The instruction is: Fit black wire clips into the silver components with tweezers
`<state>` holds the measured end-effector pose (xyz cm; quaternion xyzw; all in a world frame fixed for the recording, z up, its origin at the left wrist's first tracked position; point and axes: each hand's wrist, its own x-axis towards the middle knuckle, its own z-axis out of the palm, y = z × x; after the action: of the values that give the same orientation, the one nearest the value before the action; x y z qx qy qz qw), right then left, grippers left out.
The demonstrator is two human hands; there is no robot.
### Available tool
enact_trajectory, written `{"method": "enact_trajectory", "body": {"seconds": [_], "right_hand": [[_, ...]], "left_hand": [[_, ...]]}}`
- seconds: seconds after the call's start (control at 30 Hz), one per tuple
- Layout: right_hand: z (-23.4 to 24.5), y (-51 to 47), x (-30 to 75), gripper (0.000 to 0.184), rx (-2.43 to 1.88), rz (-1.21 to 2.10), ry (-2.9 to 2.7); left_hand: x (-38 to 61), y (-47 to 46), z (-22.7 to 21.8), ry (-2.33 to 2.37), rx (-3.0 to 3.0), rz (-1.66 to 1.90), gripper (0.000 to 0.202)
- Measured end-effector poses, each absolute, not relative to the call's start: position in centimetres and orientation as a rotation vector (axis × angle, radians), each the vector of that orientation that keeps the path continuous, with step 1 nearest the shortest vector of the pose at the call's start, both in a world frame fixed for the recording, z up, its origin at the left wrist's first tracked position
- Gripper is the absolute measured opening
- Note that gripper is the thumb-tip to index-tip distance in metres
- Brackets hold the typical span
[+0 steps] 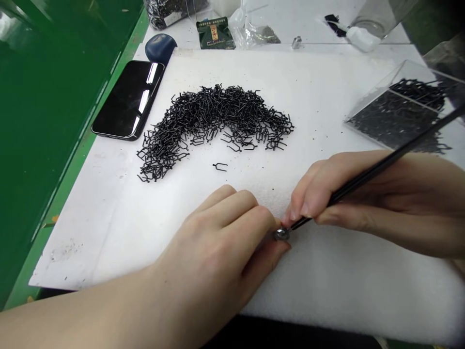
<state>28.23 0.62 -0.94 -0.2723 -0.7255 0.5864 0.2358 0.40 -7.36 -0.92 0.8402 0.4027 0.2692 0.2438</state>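
My left hand [225, 237] rests on the white foam pad [109, 218], its fingers curled and pinched on a small round silver part [282, 234]. My right hand [363, 198] grips a long thin black tool [392, 157] like a pen, with the tip touching that silver part. A curved heap of small black wire clips [214, 121] lies on the pad beyond both hands. One lone clip [220, 166] sits apart, just in front of the heap.
A black phone [127, 99] lies at the pad's left edge, with a dark blue round object [160, 47] behind it. A clear tray [399, 116] with black clips stands at the right. Bags and a green packet [215, 33] lie at the back. Green floor is on the left.
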Motion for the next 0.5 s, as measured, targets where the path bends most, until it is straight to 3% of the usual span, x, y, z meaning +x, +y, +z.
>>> {"method": "enact_trajectory", "body": {"seconds": [0.5], "right_hand": [[-0.98,0.52,28.37,0.020,-0.766,1.603,-1.986]], "left_hand": [[0.60,-7.16,-0.99,1.087,2.315,0.768,0.019]]}}
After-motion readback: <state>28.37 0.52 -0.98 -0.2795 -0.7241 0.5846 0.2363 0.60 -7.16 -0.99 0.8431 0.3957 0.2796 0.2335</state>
